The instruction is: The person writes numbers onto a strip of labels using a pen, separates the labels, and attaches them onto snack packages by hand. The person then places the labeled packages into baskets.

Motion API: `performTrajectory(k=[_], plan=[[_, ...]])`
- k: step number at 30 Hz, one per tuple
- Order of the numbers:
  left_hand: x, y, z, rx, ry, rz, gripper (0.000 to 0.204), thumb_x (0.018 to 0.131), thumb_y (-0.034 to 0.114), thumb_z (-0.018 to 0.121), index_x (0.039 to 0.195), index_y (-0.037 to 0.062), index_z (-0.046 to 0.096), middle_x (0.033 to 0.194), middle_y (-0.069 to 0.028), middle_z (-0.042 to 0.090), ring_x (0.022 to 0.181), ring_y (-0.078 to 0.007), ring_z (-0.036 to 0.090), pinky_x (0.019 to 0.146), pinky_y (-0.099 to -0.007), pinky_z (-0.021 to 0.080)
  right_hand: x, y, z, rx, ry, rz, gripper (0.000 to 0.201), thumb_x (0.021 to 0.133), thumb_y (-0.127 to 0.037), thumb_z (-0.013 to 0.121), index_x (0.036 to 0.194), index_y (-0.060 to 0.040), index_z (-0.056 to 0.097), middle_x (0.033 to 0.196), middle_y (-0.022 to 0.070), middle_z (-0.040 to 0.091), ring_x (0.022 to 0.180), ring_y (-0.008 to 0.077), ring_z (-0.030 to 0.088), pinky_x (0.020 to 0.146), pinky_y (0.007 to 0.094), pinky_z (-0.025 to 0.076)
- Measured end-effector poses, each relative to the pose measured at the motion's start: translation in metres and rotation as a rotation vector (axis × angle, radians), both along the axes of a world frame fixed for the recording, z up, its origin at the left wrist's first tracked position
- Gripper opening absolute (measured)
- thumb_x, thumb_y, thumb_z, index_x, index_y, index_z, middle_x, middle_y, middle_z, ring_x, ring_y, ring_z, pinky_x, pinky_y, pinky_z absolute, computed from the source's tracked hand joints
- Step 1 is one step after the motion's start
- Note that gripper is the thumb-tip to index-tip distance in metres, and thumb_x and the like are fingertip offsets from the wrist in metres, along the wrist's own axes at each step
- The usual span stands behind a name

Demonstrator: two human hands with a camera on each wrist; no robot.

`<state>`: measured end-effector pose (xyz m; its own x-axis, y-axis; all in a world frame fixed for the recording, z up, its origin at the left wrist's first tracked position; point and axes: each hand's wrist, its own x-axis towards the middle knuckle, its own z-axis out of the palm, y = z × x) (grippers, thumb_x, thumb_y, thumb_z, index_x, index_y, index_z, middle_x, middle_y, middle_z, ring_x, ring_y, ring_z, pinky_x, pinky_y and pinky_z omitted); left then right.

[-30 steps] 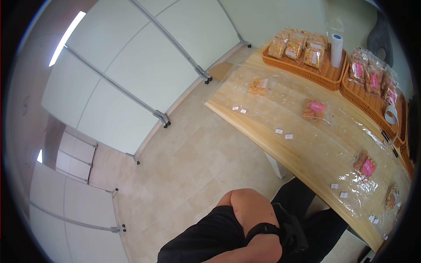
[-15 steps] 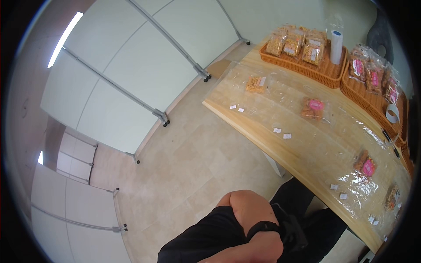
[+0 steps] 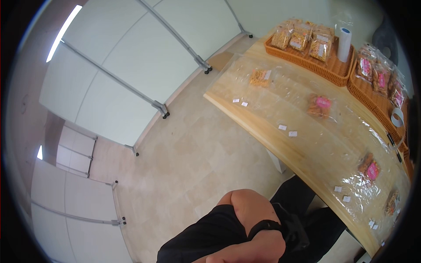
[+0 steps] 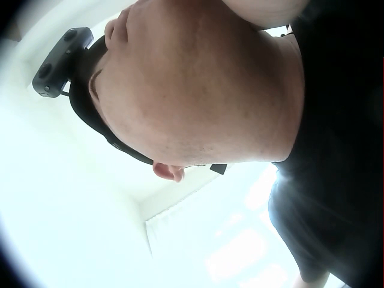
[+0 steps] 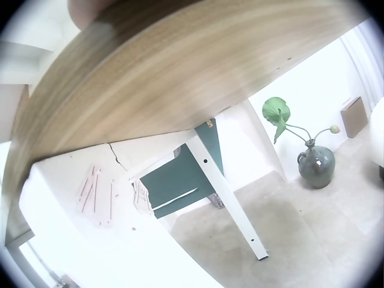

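Observation:
My left hand [image 3: 262, 250], bent at the strapped wrist, lies along the bottom edge of the head view in front of my black clothing. Most of its fingers are out of frame, and no held thing shows. Blurred skin [image 4: 267, 8] fills the top of the left wrist view, close to a person's neck and the underside of the head. Of my right hand only a blurred bit [image 5: 89, 11] shows, above the edge of a wooden tabletop [image 5: 180, 66]; its fingers' pose and any contact are unclear.
On the wooden table [image 3: 237, 115] lie plastic sheeting, several snack bags [image 3: 319, 105] and small white labels [image 3: 293, 133]. Wicker trays [image 3: 302, 66] with more bags stand along its back, one with a white roll [image 3: 344, 44]. White panels [image 3: 144, 70] stand left. A vase [image 5: 317, 166] stands on the floor.
The head view has shifted slightly, so the table and trays sit a little further right. My left hand has moved slightly, and a bit more of it shows at the bottom edge.

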<state>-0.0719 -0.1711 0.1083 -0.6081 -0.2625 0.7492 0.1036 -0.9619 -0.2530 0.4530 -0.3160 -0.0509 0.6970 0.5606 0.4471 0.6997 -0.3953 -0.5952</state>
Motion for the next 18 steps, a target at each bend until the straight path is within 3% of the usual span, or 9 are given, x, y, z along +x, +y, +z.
performTrajectory(k=[2,4,7,8,10,17,18], plan=[[0.002,-0.001,-0.003,-0.043,0.055,-0.053,0.019,0.084,-0.006,0.068,0.092,0.0085,0.057,0.093,-0.0018,0.049,0.092,-0.0187,0.047,0.083,-0.0326,0.038,-0.001,0.0,0.0,0.001,-0.002,0.005,0.052,0.103,-0.044,0.044,0.114,0.0026,0.064,0.098,0.0217,0.066,0.081,0.0361,0.061,0.073,0.0471,0.05],[0.018,0.013,0.006,0.143,-0.258,0.054,0.021,0.084,-0.007,0.068,0.09,0.0093,0.056,0.091,-0.0007,0.047,0.088,-0.018,0.045,0.08,-0.0316,0.037,-0.024,0.013,0.013,0.002,-0.004,0.01,0.052,0.104,-0.045,0.044,0.113,0.0027,0.064,0.098,0.0217,0.066,0.081,0.0361,0.06,0.073,0.0471,0.05],[0.005,0.028,0.004,0.341,-0.077,-0.066,0.022,0.083,-0.008,0.068,0.09,0.0093,0.056,0.09,-0.0003,0.046,0.087,-0.018,0.044,0.079,-0.0306,0.037,-0.107,0.061,0.058,0.0,-0.005,0.017,0.053,0.104,-0.045,0.043,0.113,0.0029,0.063,0.097,0.0216,0.065,0.081,0.036,0.06,0.073,0.047,0.05],[0.005,0.025,0.002,0.334,-0.077,-0.064,0.022,0.083,-0.008,0.068,0.09,0.0093,0.056,0.09,-0.0003,0.046,0.087,-0.018,0.044,0.079,-0.0306,0.037,-0.134,0.071,0.079,-0.003,-0.005,0.02,0.053,0.104,-0.045,0.043,0.113,0.003,0.063,0.097,0.0216,0.065,0.081,0.0359,0.06,0.073,0.047,0.05],[0.005,0.017,-0.002,-0.002,-0.036,-0.006,0.022,0.083,-0.008,0.068,0.09,0.0093,0.056,0.09,-0.0004,0.046,0.087,-0.0179,0.043,0.078,-0.0304,0.037,-0.171,0.091,0.096,-0.007,-0.004,0.025,0.053,0.104,-0.045,0.043,0.113,0.0031,0.063,0.097,0.0215,0.065,0.081,0.0359,0.06,0.073,0.047,0.05],[-0.001,0.005,-0.015,-0.134,0.0,0.016,0.022,0.083,-0.008,0.068,0.088,0.0094,0.056,0.089,-0.001,0.045,0.086,-0.018,0.042,0.077,-0.0304,0.037,-0.201,0.109,0.118,-0.02,-0.011,0.05,0.055,0.105,-0.046,0.041,0.112,0.0035,0.063,0.095,0.0214,0.065,0.08,0.0356,0.059,0.073,0.0469,0.049],[0.003,0.016,-0.012,0.076,-0.087,0.007,0.022,0.083,-0.007,0.069,0.088,0.0094,0.056,0.089,-0.0011,0.045,0.085,-0.0181,0.042,0.077,-0.0305,0.037,-0.202,0.109,0.119,-0.022,-0.011,0.054,0.055,0.105,-0.047,0.041,0.112,0.0036,0.063,0.095,0.0213,0.065,0.08,0.0356,0.059,0.073,0.0468,0.049]])
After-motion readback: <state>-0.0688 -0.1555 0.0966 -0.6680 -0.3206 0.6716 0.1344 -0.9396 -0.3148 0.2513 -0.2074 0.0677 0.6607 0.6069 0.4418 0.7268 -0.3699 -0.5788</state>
